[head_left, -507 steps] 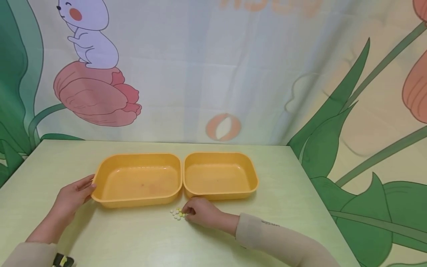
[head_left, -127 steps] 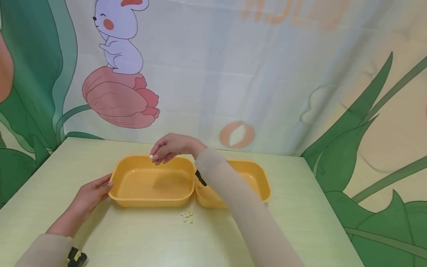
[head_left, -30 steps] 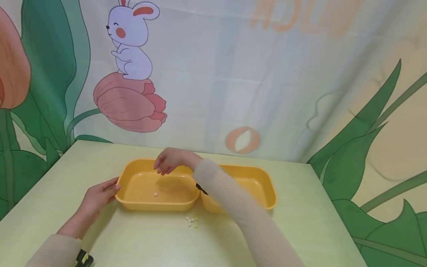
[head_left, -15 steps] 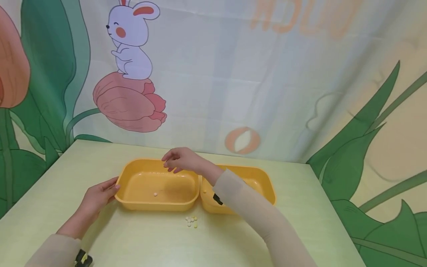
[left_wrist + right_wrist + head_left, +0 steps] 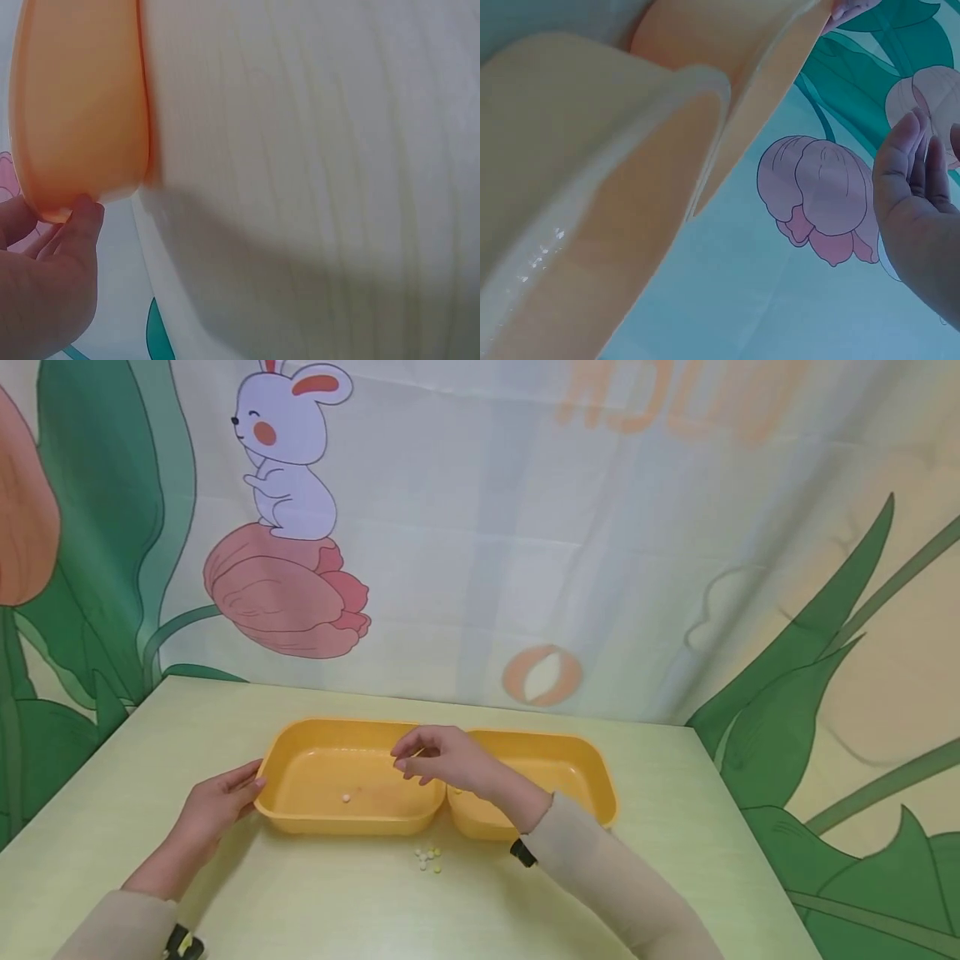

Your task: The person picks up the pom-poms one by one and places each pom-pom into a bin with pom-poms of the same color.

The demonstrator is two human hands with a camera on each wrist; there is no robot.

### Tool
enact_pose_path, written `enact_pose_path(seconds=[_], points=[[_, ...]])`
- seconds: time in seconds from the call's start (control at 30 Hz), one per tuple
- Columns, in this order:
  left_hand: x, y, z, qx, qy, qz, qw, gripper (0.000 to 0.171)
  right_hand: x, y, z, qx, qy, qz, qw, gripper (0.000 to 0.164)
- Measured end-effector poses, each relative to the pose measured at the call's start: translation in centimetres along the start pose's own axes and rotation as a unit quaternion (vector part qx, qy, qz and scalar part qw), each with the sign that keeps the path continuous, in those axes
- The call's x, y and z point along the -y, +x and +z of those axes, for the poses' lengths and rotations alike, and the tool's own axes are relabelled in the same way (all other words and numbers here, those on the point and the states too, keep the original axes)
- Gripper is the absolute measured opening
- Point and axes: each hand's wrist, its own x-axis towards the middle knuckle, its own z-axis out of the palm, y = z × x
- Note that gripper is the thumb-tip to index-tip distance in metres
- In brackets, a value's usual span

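My left hand [image 5: 212, 808] holds the left end of the larger yellow plastic box [image 5: 322, 777]; in the left wrist view the thumb and fingers pinch its orange-looking rim [image 5: 82, 112]. One small white pill-like piece [image 5: 346, 798] lies on that box's floor. Above the place where the two boxes meet hovers my right hand [image 5: 450, 762], fingers loosely bent, with nothing seen between them. The smaller yellow box [image 5: 558, 768] stands against the larger one, partly covered by the right forearm. A yellowish piece [image 5: 458, 792] shows inside it. Several white and yellow pieces [image 5: 427, 857] lie in front.
Both boxes stand on a pale green table [image 5: 300, 893]. Behind it hangs a printed cloth [image 5: 450, 568] with a rabbit and tulips. Black wrist cameras sit on both wrists, the right one [image 5: 522, 852] close to the smaller box's front wall.
Earlier the right hand pinched a white piece over the larger box; that piece now lies inside. The right hand has since moved right and nearer. The left hand keeps its grip.
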Motion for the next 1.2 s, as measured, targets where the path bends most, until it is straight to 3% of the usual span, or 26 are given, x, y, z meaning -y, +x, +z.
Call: enact_pose_path(seconds=[0.27, 0.47, 0.67, 0.83, 1.2], points=[[-0.2, -0.1, 0.0, -0.003, 0.007, 0.004, 1.0, 0.061, -1.3, -3.0, 0.6, -0.008, 0.013, -0.016, 1.0, 0.02], [-0.1, -0.1, 0.0, 0.0, 0.006, 0.004, 1.0, 0.061, -2.8, -4.8, 0.8, -0.022, -0.013, -0.03, 0.999, 0.019], [-0.2, -0.2, 0.0, 0.0, 0.009, 0.004, 1.0, 0.062, -4.1, -6.5, 1.4, -0.022, -0.002, -0.004, 1.0, 0.021], [-0.2, -0.1, 0.0, -0.001, 0.01, 0.002, 0.9999, 0.062, -5.4, -7.5, 2.3, -0.024, -0.008, 0.016, 1.0, 0.021], [-0.1, 0.0, 0.1, 0.0, 0.014, -0.003, 0.9999, 0.064, -7.4, -8.3, 3.8, -0.023, -0.049, 0.015, 0.998, 0.018]])
